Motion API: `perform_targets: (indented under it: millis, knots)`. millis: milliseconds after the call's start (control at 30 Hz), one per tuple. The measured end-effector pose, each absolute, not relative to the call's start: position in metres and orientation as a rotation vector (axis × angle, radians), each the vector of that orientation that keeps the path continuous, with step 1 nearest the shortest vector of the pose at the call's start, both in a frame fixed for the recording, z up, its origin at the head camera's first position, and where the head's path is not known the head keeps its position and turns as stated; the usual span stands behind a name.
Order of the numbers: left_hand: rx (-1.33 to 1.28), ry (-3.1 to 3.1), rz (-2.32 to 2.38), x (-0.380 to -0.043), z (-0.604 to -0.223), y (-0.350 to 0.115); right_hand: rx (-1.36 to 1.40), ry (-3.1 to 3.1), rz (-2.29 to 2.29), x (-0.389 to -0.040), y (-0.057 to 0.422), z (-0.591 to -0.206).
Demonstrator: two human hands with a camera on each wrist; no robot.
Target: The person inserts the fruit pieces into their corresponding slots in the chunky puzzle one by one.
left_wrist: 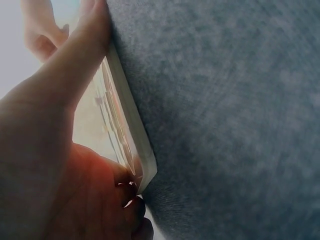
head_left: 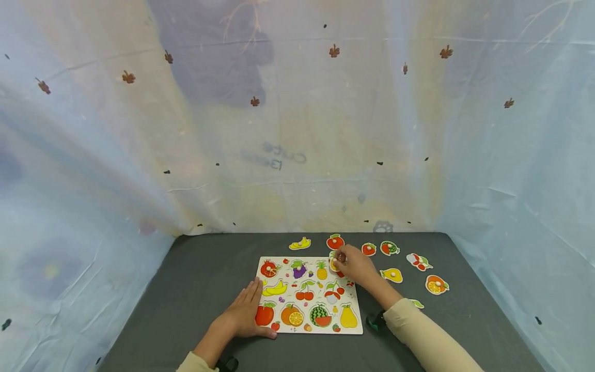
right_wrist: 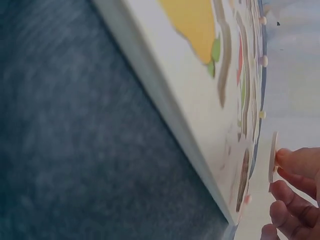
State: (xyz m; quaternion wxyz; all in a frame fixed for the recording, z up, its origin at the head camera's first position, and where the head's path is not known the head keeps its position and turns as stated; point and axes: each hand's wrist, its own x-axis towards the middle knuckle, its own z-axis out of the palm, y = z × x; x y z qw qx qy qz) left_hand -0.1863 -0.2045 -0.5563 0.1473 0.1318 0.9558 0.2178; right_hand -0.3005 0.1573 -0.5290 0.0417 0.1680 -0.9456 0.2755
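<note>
A white wooden fruit puzzle board lies on the dark table. My left hand rests on its left edge, fingers straight, with the thumb along the near edge; the left wrist view shows this hand against the board's corner. Above the board's upper right part, my right hand pinches a small fruit-shaped puzzle piece with green and yellow-orange on it. That piece appears edge-on between thumb and fingers in the right wrist view, raised off the board. Fingers partly hide its picture. Pomegranate and grapes show on the board's top row.
Loose knobbed pieces lie beyond and right of the board: bananas, a tomato-like red fruit, watermelon, a yellow pear, a red-and-white fruit and an orange. One piece is partly behind the right forearm. A patterned curtain surrounds the table.
</note>
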Motion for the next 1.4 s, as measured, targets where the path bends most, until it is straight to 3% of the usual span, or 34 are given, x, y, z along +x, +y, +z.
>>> perform_targets:
  millis: [233,867,1400]
  knots:
    - [0.340,2.742,0.579,-0.180,-0.539,-0.199,0.602,-2.862,0.836,-0.300,0.150,-0.531]
    - [0.383,2.749,0.631,-0.191,-0.571,-0.209,0.692,-2.918,0.807,-0.295,0.129,-0.533]
    - [0.360,2.719,0.614,-0.179,-0.535,-0.198,0.711,-2.976,0.742,-0.300,0.122,-0.533]
